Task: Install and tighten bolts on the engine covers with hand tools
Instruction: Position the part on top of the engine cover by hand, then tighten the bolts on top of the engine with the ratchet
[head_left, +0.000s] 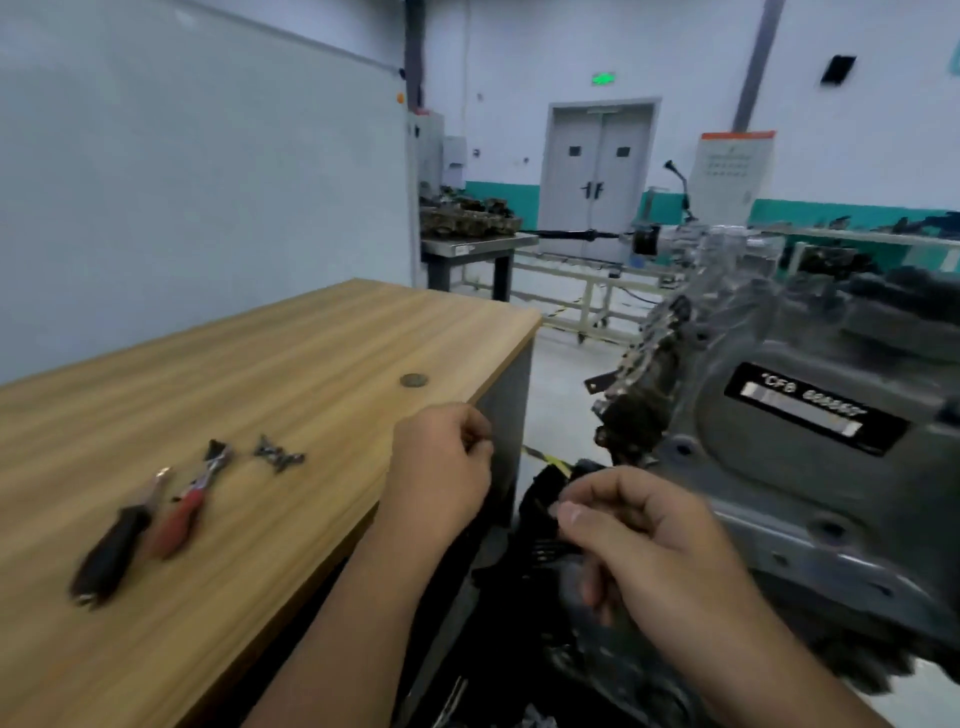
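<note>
A grey engine (810, 467) with a black label plate stands at the right, blurred by motion. On the wooden table (270, 364) lie a black-handled tool (111, 551), a red-handled ratchet (189, 506) and a small heap of bolts (278, 454). My left hand (441, 467) hovers over the table's right edge with fingers curled; whether it holds a bolt is unclear. My right hand (639, 535) is between table and engine, thumb and fingers pinched together; a small dark item may be in them, too blurred to tell.
A small round metal disc (414, 381) lies near the table's far right edge. A white partition runs behind the table. Further back are a metal bench with engine parts (467, 221), a frame rack (587, 291) and grey double doors (597, 176).
</note>
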